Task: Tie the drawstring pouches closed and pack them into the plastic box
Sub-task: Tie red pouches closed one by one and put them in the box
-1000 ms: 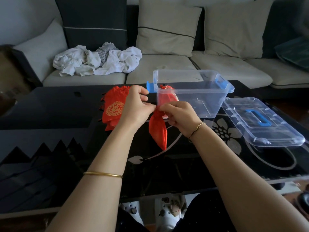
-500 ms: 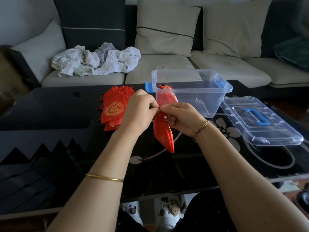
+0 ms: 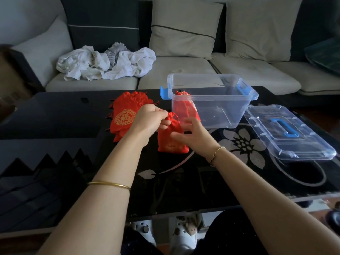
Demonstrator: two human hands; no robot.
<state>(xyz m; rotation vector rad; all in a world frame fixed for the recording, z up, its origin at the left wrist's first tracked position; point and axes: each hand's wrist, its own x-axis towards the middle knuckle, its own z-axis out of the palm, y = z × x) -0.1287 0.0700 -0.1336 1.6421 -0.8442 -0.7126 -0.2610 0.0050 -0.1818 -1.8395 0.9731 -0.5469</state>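
Sofa point(image 3: 184, 70) runs behind the far edge of the worktop, with crumpled white cloths point(image 3: 106, 61) on its left seat. The worktop point(image 3: 55, 116) is black glass with a flower print near the right edge.

Clear plastic box point(image 3: 220, 111), blue latches, stands open at the far edge, right of centre. One red pouch point(image 3: 185, 109) is inside, against its left wall. The box's lid point(image 3: 294, 137) lies flat beside it, toward the right edge.

Stack of flat red pouches point(image 3: 127, 111) lies left of the box, gold emblem up.

Pouch in work point(image 3: 171, 142) is upright in front of the box, near mid-worktop, its neck gathered.

Left hand point(image 3: 150, 120): fingers pinch the pouch's neck. Right hand point(image 3: 191, 133): fingers spread and loose against the pouch's right side, gripping nothing; blurred.
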